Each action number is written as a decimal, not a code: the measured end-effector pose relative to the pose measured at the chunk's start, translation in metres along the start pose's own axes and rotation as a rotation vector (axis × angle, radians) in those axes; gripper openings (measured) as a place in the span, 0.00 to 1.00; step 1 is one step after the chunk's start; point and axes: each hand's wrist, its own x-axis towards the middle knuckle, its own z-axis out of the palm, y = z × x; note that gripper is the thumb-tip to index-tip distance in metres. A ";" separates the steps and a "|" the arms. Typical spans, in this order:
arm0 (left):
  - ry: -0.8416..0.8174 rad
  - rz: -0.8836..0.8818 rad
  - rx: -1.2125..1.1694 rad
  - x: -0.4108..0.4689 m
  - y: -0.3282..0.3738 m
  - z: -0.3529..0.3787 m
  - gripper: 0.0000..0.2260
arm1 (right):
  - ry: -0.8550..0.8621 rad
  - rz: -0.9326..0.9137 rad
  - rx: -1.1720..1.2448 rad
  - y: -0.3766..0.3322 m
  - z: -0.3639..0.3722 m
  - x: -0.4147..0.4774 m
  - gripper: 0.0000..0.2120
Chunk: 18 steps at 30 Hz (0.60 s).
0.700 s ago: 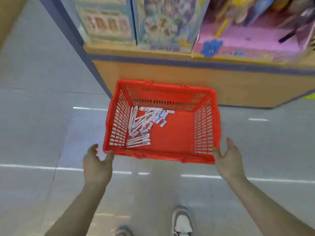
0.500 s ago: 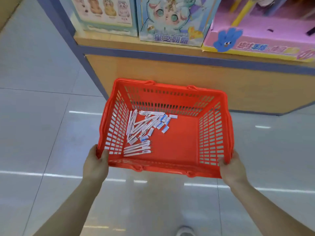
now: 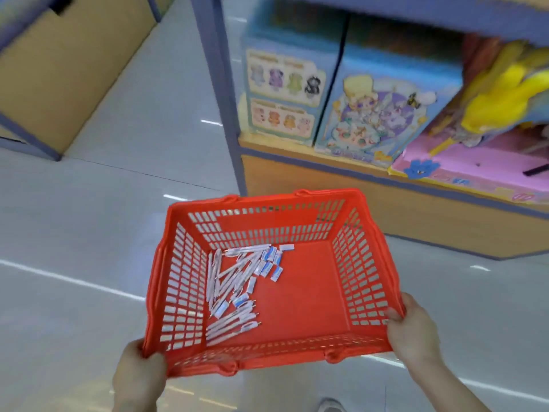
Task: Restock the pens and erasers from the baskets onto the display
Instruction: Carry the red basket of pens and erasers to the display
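A red plastic basket (image 3: pixel 309 215) hangs in the air in front of me, tilted slightly. My left hand (image 3: pixel 139 376) grips its near left corner and my right hand (image 3: pixel 411 331) grips its near right corner. Inside, on the left part of the floor, lie several white pens (image 3: pixel 230 278) and several small white-and-blue erasers (image 3: pixel 271 261) in a loose heap. The right half of the basket floor is bare.
A wooden display shelf with a blue frame (image 3: pixel 356 188) stands ahead on the right, holding colourful boxes (image 3: pixel 374 111) and a pink box (image 3: pixel 475 162). Another wooden unit (image 3: pixel 59 69) is at the upper left. Glossy grey floor tiles lie between. A shoe (image 3: pixel 331 405) shows below.
Both hands went from reaching for the basket on the floor to gripping its near corners, and they have lifted it. The view has swung up and left along the shelf.
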 end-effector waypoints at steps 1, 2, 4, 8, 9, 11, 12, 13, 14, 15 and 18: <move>0.011 -0.042 -0.013 -0.016 0.003 -0.035 0.18 | -0.025 -0.043 0.008 -0.025 -0.013 -0.014 0.11; 0.007 -0.058 -0.027 -0.029 0.003 -0.067 0.18 | -0.049 -0.088 0.015 -0.049 -0.026 -0.028 0.11; -0.001 -0.114 -0.076 -0.056 -0.001 -0.130 0.16 | -0.096 -0.178 -0.026 -0.100 -0.052 -0.052 0.09; 0.039 -0.224 -0.171 -0.092 -0.011 -0.239 0.14 | -0.190 -0.341 -0.079 -0.204 -0.087 -0.095 0.09; 0.034 -0.247 -0.203 -0.096 -0.013 -0.262 0.12 | -0.206 -0.379 -0.087 -0.230 -0.093 -0.106 0.09; 0.045 -0.244 -0.280 -0.094 -0.021 -0.303 0.12 | -0.221 -0.458 -0.075 -0.279 -0.097 -0.125 0.09; 0.061 -0.236 -0.336 -0.087 -0.029 -0.319 0.15 | -0.223 -0.491 -0.058 -0.302 -0.097 -0.134 0.09; 0.074 -0.241 -0.390 -0.071 -0.042 -0.331 0.19 | -0.231 -0.506 -0.049 -0.325 -0.096 -0.144 0.08; 0.118 -0.251 -0.453 -0.048 -0.057 -0.341 0.21 | -0.237 -0.511 -0.027 -0.346 -0.092 -0.151 0.07; 0.152 -0.241 -0.511 -0.034 -0.057 -0.357 0.21 | -0.233 -0.499 -0.009 -0.365 -0.087 -0.159 0.07; 0.189 -0.159 -0.656 -0.031 0.013 -0.415 0.14 | -0.190 -0.471 0.080 -0.410 -0.074 -0.172 0.08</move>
